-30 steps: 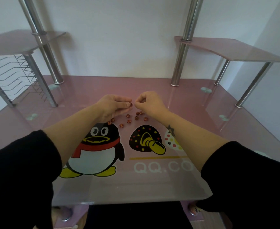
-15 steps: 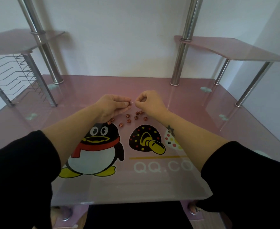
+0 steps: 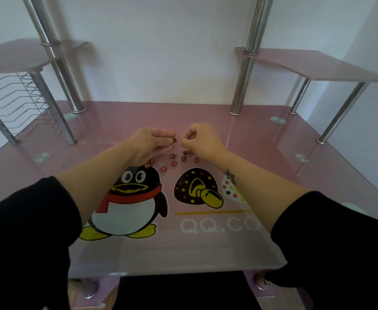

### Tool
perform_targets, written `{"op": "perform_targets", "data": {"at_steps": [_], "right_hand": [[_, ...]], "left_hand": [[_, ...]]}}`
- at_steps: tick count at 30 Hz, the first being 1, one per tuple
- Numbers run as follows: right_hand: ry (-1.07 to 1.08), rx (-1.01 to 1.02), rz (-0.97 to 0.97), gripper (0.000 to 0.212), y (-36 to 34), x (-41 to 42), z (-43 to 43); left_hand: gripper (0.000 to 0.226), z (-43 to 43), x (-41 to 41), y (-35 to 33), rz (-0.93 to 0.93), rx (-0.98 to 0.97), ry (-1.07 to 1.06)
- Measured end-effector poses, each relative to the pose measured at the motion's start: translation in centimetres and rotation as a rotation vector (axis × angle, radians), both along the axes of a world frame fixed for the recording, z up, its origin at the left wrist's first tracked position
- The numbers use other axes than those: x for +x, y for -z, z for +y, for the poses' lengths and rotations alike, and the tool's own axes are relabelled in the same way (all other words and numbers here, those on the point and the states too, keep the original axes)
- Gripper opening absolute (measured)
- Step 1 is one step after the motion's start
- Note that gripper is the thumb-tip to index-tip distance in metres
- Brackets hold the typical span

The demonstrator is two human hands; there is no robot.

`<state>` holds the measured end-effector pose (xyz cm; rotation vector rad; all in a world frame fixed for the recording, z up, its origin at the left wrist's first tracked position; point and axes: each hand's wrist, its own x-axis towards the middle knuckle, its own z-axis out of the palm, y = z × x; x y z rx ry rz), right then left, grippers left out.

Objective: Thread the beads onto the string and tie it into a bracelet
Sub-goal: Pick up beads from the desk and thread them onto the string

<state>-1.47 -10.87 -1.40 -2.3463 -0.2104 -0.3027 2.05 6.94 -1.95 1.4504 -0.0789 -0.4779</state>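
Red bead (image 3: pixel 174 139) is now showing pinched at the left hand (image 3: pixel 149 145) fingertips, where only bare string showed a moment ago, the right hand (image 3: pixel 202 139) pinching the thin string beside it, loose beads (image 3: pixel 173 162) lying just above the penguin picture (image 3: pixel 125 199), so threading is proceeding.

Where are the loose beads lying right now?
In the head view, the loose beads lie scattered on the pink glass table, just below both hands and above the penguin picture.
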Motion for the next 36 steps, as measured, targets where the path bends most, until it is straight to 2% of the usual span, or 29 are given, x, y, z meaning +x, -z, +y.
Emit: {"op": "perform_targets", "data": {"at_steps": [13,17,23,36], "right_hand": [[-0.034,0.043,-0.013,0.009,0.02,-0.01,-0.1],[-0.045,0.052,-0.006,0.013,0.17,0.03,-0.09],[-0.059,0.071,0.006,0.007,0.21,0.16,-0.15],[-0.049,0.07,-0.004,0.009,0.21,0.12,0.0]], "left_hand": [[0.023,-0.15,0.01,0.1,-0.004,-0.025,-0.01],[0.024,-0.19,-0.06,0.06,-0.01,-0.008,-0.006],[0.024,-0.19,0.06,0.13,-0.006,-0.023,0.006],[0.024,-0.19,0.01,0.23,-0.017,-0.019,0.011]]}}
